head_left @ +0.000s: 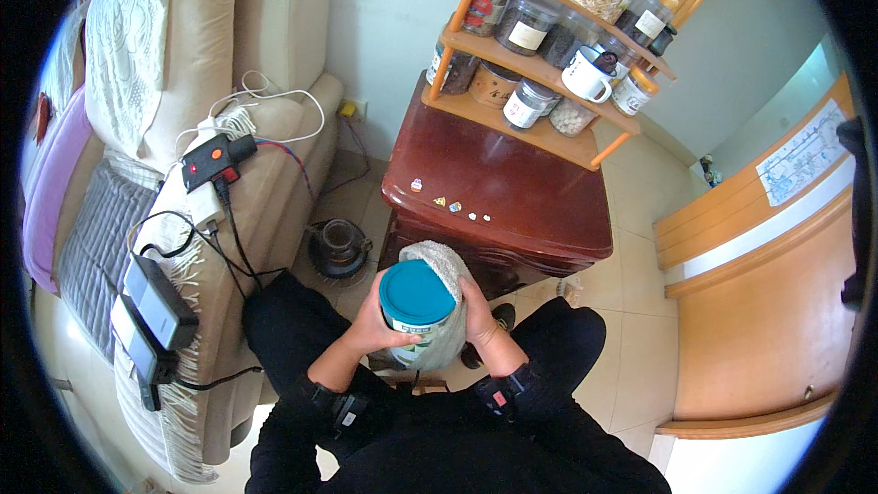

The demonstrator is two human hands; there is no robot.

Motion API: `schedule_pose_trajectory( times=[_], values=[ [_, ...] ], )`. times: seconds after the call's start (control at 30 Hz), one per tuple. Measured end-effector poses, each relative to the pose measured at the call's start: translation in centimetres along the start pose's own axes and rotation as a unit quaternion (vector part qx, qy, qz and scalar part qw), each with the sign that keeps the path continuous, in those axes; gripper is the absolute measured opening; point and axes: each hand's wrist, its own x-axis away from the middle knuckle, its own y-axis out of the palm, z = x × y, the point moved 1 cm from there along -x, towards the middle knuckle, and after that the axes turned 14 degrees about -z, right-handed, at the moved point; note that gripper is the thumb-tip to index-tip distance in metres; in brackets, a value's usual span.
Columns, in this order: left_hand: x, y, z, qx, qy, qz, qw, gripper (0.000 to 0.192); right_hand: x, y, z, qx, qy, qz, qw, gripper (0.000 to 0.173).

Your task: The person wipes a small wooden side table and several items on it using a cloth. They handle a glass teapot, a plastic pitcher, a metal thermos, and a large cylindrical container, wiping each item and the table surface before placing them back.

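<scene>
A canister with a teal plastic lid is held upright between my hands, above my lap. My left hand grips its left side, the thumb lying across the printed wall below the lid. Around the canister's far and right sides wraps a light grey towel. My right hand presses that cloth against the canister from the right; some of its fingers are hidden behind the towel. The canister's lower part is partly covered by the cloth.
Ahead stands a dark red wooden cabinet bearing a tiered wooden rack of jars and a white enamel mug. On the left, a sofa arm carries a power strip, cables and power banks. A wooden door is at right.
</scene>
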Motion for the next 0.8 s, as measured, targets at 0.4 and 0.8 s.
schedule_pose_trajectory(
  times=[0.4, 0.8],
  values=[
    [-0.9, -0.1, -1.4, -0.094, 0.067, 0.106, 0.988, 0.115, 1.4, 4.5, 0.6, 0.431, -0.181, 0.077, 0.881, 0.058],
    [0.2, -0.9, 0.0, 0.122, 0.032, -0.014, 0.992, 0.115, 0.3, 2.5, -1.4, 0.034, -0.085, 0.011, 0.996, 0.048]
  ],
)
